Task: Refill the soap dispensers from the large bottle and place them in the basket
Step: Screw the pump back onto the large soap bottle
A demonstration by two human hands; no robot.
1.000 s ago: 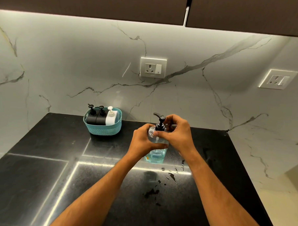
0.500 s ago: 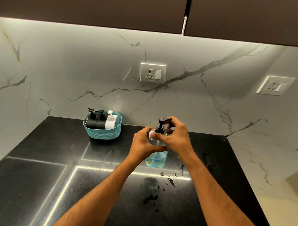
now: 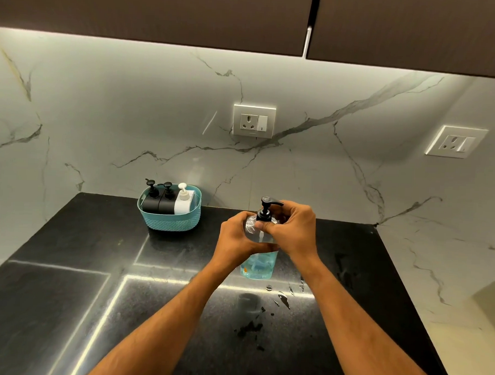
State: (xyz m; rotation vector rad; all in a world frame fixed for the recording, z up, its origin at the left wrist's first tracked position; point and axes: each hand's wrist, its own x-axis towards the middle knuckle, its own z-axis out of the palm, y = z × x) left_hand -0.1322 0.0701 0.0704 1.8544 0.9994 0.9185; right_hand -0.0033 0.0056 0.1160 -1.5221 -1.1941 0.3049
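A large clear bottle [image 3: 258,265] with blue liquid in its lower part stands upright on the black counter [image 3: 66,292]. My left hand [image 3: 235,238] grips its body from the left. My right hand [image 3: 291,231] pinches the collar of its black pump cap [image 3: 266,209]; the spout points right. At the back left a teal basket [image 3: 169,220] holds two black dispensers [image 3: 160,200] and one white dispenser [image 3: 183,200], all upright with pumps on.
Drops and small dark splashes [image 3: 282,299] lie on the counter in front of the bottle. The marble wall carries two sockets [image 3: 254,121]. Dark cabinets [image 3: 163,10] hang overhead. The counter ends at the right, where a pale floor [image 3: 460,352] shows.
The pump spout has turned from pointing left to pointing right under my right hand's fingers. My left hand keeps its grip on the bottle, which stays in place.
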